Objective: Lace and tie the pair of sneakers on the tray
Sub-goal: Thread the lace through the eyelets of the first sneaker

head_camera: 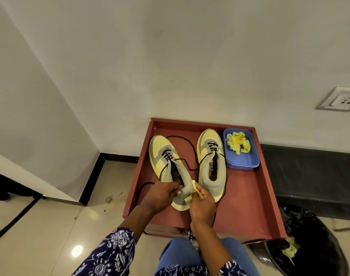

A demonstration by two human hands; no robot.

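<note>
Nearest the camera are blue-trousered knees (190,253) and dark floral sleeves (110,253), from which both arms reach forward over the near edge of the shallow red-brown wooden tray (250,196). The left hand (162,196) curls round the grey heel collar of the left pale-yellow and grey knit sneaker (166,156), seemingly steadying it and holding the mouth open. The right hand (202,204) pinches a crumpled wad of yellow paper (194,188) at that same collar, probably stuffing that has to be out of the way before lacing goes on.

Both sneakers lie toes toward the tray's far edge, the left one near the left rim, the right pale-yellow and grey sneaker (211,164) just beside it toward the middle. Each has only its lowest eyelets threaded; the loose black laces (182,139) trail across the tray floor, so the task looks barely begun.

A blue plastic tub (244,160) in the far right corner holds more yellow paper. A black-lined waste bin (313,244) stands on the floor off the tray's near right corner, with yellow scraps inside.
</note>
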